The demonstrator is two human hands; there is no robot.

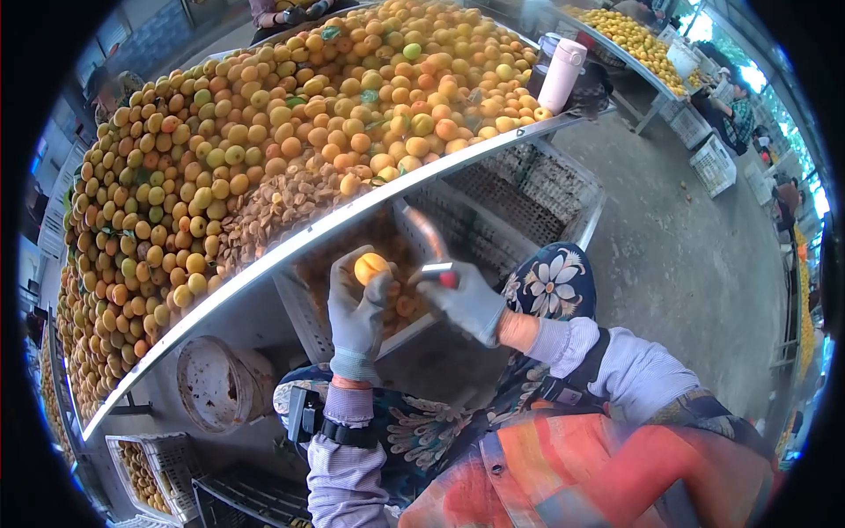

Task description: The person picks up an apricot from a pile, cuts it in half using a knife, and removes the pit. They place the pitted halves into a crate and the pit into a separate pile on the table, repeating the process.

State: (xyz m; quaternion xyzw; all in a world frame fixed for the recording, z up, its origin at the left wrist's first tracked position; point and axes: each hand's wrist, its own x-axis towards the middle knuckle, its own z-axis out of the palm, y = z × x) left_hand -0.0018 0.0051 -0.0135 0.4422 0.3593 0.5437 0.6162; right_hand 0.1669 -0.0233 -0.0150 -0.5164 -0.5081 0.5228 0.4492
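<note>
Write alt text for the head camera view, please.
A gloved left hand holds an apricot while the gloved right hand holds a red-handled knife beside it, above a white crate. Behind them a metal table is heaped with apricots and a patch of pits.

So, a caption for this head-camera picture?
Left hand holds an apricot, right hand a knife, beside a table heaped with apricots.

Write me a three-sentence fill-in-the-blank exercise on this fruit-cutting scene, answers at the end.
1. The left hand holds up one orange ____.
2. The right hand grips a ____ with a red handle.
3. Both hands wear ____ gloves.

Missing words: apricot; knife; grey.
</note>
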